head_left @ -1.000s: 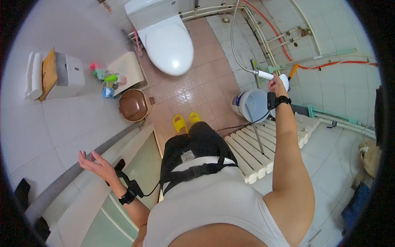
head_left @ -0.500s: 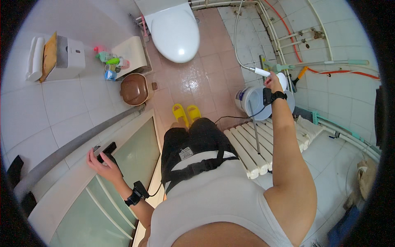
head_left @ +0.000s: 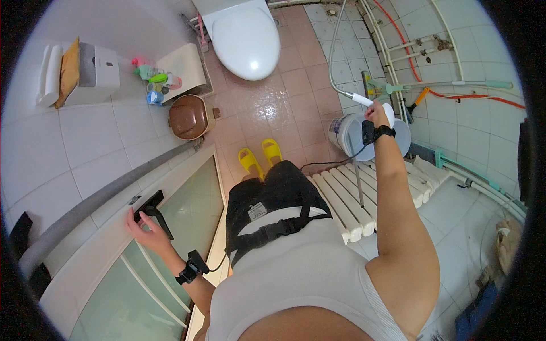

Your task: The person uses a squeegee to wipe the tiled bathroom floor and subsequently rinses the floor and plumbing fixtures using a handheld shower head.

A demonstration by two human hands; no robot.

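Observation:
My right hand (head_left: 376, 115) is closed around the white handle of a shower head (head_left: 360, 99), at the end of a silvery hose (head_left: 331, 62). The shower head's round face is partly hidden behind my fingers. Below it stands a large white bucket (head_left: 401, 139); what it contains I cannot make out. On the left, my left hand (head_left: 149, 232) is open, fingers apart and slightly curved, beside the black door handle (head_left: 153, 210). Its fingertips reach the edge of the handle's plate, though whether they touch cannot be told. The handle sits on a white-framed door (head_left: 85, 273) with frosted panes.
A white toilet (head_left: 245, 42) with its lid down is ahead. At left are a brown bin (head_left: 188, 117), several bottles (head_left: 156, 79) and a wall box (head_left: 102, 74). A white ribbed radiator (head_left: 341, 199) lies right of my legs. Pipes and an orange hose (head_left: 455, 96) run along the right wall.
The view has shifted slightly. My left hand has moved a little beside the door handle, uncovering more of its lever. My right hand still holds the shower head over the bucket.

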